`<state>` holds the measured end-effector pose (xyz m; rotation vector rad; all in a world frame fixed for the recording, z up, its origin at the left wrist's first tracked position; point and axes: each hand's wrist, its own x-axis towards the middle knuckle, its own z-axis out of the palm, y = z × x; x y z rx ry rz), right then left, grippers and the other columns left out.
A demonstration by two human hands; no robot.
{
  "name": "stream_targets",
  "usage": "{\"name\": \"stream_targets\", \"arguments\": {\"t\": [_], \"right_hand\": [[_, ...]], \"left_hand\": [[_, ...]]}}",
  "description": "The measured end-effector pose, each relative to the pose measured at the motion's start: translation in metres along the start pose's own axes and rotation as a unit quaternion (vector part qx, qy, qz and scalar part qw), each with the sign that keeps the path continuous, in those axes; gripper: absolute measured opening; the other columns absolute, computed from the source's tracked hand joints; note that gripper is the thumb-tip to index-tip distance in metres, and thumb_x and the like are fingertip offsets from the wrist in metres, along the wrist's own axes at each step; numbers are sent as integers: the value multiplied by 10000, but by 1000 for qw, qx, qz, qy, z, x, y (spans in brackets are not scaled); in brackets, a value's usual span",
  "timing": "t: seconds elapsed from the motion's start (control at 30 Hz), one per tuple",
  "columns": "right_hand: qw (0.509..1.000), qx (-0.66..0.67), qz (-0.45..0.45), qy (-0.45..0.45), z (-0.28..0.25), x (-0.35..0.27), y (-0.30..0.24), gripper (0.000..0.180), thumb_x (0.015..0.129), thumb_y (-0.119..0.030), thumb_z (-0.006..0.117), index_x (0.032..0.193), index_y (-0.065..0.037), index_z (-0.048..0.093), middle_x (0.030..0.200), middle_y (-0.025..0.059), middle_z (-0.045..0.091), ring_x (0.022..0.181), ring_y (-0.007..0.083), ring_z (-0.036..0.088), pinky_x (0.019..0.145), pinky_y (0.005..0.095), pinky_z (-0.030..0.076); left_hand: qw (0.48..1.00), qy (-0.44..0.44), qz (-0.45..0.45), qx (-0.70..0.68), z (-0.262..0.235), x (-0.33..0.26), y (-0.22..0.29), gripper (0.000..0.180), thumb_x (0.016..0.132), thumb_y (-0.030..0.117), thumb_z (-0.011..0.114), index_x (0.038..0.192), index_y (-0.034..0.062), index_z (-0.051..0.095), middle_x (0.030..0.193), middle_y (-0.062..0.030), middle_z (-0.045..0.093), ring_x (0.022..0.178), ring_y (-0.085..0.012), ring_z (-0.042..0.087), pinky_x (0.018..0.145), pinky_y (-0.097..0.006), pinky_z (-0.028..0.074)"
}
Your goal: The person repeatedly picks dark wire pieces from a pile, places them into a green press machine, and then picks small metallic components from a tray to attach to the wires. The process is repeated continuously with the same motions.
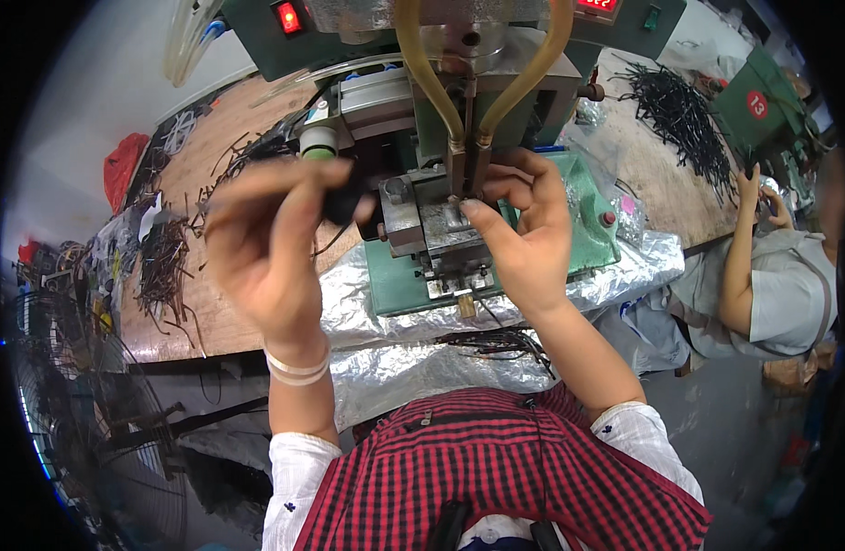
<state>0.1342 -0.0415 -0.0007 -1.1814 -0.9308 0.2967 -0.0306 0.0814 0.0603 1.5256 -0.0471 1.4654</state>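
Observation:
My left hand (274, 243) is smeared by motion, raised to the left of a bench machine's metal fixture (445, 219). A dark shape (347, 195) shows by its fingertips; I cannot make out whether they hold it. My right hand (531, 234) is at the fixture's right side, fingers curled and thumb tip close to the small metal block under the upright machine tips (465, 170). What sits between its thumb and fingers is too small to tell. Two yellowish hoses (422, 69) run down to the tips.
A green base plate (569, 193) carries the fixture, with silver foil (358, 285) along the bench edge. Dark strips lie in piles at left (165, 262) and right (684, 119). Several dark strips (496, 344) rest on foil near me. A co-worker (762, 275) works at right.

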Motion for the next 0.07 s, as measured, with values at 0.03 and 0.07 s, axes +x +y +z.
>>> {"name": "stream_targets", "arguments": {"t": [0.03, 0.07], "right_hand": [[997, 66, 48, 2, 0, 0, -5, 539, 897, 3, 715, 1366, 33, 453, 1194, 150, 674, 1105, 197, 661, 1016, 323, 474], [987, 132, 95, 4, 2, 0, -11, 568, 900, -18, 726, 1388, 29, 439, 1228, 165, 677, 1108, 203, 661, 1026, 348, 474]], "left_hand": [[1000, -9, -9, -1, 4, 8, -8, 153, 1021, 24, 641, 1158, -39, 618, 1062, -214, 724, 885, -228, 736, 690, -349, 665], [999, -33, -6, 9, 0, 13, -6, 205, 1018, 38, 653, 1202, -42, 612, 1103, -261, 714, 905, -256, 750, 680, -371, 665]]}}
